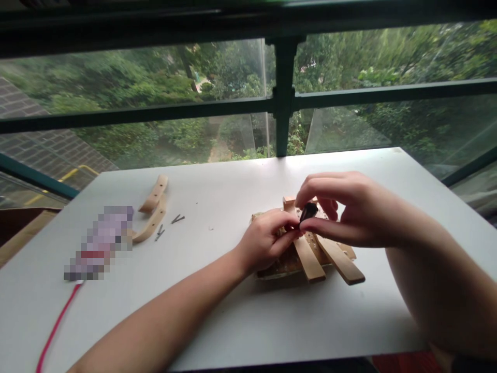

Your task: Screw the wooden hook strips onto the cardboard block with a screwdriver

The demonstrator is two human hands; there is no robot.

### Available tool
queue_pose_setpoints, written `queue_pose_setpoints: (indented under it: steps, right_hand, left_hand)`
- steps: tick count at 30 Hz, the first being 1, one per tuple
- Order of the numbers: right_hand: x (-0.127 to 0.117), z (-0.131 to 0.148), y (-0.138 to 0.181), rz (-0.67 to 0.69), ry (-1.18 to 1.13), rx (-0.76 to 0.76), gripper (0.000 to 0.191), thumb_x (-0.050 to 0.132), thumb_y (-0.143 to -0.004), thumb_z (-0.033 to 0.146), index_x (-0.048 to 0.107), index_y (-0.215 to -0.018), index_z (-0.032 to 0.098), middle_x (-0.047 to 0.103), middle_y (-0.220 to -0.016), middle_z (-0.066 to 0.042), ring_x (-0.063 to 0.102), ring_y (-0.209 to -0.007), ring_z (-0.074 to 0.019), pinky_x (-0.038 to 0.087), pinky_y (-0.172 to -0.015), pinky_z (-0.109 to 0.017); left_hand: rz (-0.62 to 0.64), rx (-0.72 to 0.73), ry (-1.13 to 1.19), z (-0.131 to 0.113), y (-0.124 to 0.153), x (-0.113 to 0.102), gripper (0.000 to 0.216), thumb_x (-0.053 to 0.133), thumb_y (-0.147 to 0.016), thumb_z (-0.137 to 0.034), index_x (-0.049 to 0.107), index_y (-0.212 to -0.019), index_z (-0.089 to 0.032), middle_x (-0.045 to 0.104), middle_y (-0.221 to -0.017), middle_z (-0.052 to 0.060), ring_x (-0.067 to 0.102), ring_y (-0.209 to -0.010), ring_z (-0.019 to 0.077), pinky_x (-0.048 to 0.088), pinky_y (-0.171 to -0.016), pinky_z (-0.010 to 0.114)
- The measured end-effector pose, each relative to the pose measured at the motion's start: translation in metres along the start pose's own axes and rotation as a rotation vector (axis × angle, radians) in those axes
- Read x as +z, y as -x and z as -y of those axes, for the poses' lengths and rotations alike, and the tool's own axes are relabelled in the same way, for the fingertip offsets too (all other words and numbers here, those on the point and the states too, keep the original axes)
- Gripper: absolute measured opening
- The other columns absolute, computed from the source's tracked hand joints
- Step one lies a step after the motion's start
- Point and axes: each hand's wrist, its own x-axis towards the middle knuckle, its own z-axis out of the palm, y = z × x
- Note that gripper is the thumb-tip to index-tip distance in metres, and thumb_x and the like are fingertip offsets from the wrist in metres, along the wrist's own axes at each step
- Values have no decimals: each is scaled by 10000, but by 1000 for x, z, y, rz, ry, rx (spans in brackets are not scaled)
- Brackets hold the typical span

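A small black object (309, 211), its kind unclear, is between the thumb and fingers of my right hand (349, 207). My left hand (267, 235) is closed in a pinch right beside its lower end; what those fingertips hold is hidden. Beneath both hands lies a brown, worn board (279, 269) with pale crumbs or chips on it. Two light wooden strips lie across it and stick out toward me: the nearer-left wooden strip (309, 261) and the right wooden strip (344, 261). Small holes show in the board area between them.
On the white table (209, 300), to the left, lie two curved wooden pieces with holes, one curved piece (155, 194) behind the other (151, 225). Several thin dark nails or pins (177, 219) are near them. A blurred-out item (103, 238) has a red cord (58, 321). Windows stand behind.
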Motion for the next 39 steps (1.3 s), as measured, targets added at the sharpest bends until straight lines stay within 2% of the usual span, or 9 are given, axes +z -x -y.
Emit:
queue_pose_setpoints:
  steps: [3,6,11,17,26,31,35,37,39]
  right_hand:
    - [-6,-2,2,115,-173,-79,319,577,-853,68,644,-1145,178,708,-1035,-38,612,-774,-105,476,-718,-230]
    - [-9,-4,2,125,-187,-115,316,545,-887,54,676,-1152,165,728,-1020,-33,646,-860,-111,489,-765,-222]
    - [-10,-2,2,70,-48,-70,187,622,-909,194,729,-1061,172,708,-849,-4,552,-647,-88,439,-634,-238]
    - [-6,3,-1,-16,79,17,123,714,-853,300,704,-843,177,554,-624,46,408,-538,-64,337,-538,-231]
    - [17,9,-10,-152,334,108,333,632,-801,298,357,-636,209,385,-564,48,280,-539,-95,216,-516,-263]
    - [17,11,-9,-156,452,126,387,619,-828,356,349,-597,203,381,-532,40,261,-513,-91,188,-516,-287]
    - [7,7,-6,-167,270,95,346,676,-836,434,517,-651,188,474,-570,38,355,-525,-88,291,-528,-275]
    - [-1,2,-3,-17,31,41,152,677,-849,315,648,-891,171,642,-767,7,494,-599,-89,402,-586,-251]
    - [-8,-2,0,163,-164,-18,251,614,-855,137,661,-1100,173,709,-985,-17,607,-737,-95,477,-678,-227]
  left_hand:
    - [4,-27,-13,1,1,1,142,590,-939,-293,693,-964,-199,707,-900,49,644,-843,189,519,-794,318]
    - [3,-38,-31,3,2,1,170,586,-937,-313,693,-917,-183,699,-876,61,649,-832,201,523,-771,322]
    - [-54,-25,8,4,3,2,196,482,-974,-201,668,-1034,-188,702,-946,53,656,-870,176,521,-811,302]
    - [-118,-21,52,2,4,3,286,439,-941,-86,618,-1128,-208,683,-1012,27,634,-894,146,509,-827,270]
    - [-65,41,-22,-1,1,3,77,620,-896,-204,644,-964,-176,677,-860,16,615,-762,138,496,-728,264]
    - [-58,39,-18,0,-1,3,153,736,-846,-297,678,-913,-171,697,-817,11,615,-701,122,505,-682,249]
    - [-68,24,-62,0,-1,2,97,685,-885,-275,710,-917,-188,688,-777,11,616,-706,135,509,-681,262]
    - [-57,17,-54,-1,-1,2,104,677,-892,-272,718,-952,-197,706,-819,20,634,-740,146,519,-704,271]
    - [-37,5,-49,-2,0,2,103,659,-903,-269,720,-947,-198,724,-868,32,655,-779,159,528,-730,282]
